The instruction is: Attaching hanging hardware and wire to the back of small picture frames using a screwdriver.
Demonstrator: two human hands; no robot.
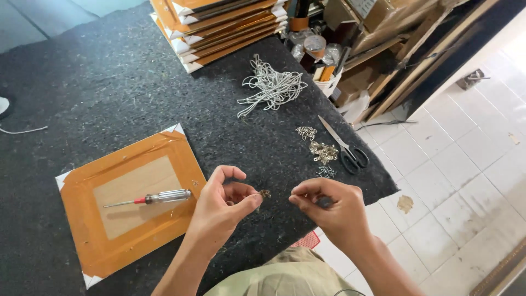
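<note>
My left hand (224,205) pinches a small brass hanger piece (265,193) between thumb and forefinger above the dark felt table (109,82). Just to its right, my right hand (331,205) has its fingers closed on something tiny and dark, too small to identify. The two hands are a few centimetres apart near the table's front edge. Left of them lies a picture frame (129,200) face down, sealed with brown tape. A screwdriver (156,198) with a clear handle and red collar rests on its cardboard back.
Small piles of metal hangers (323,152) and screws (326,171) lie beside black-handled scissors (346,149) near the table's right edge. A bundle of white cord (272,85) sits further back. Taped frames are stacked (219,27) at the far edge. White tiled floor (466,164) lies to the right.
</note>
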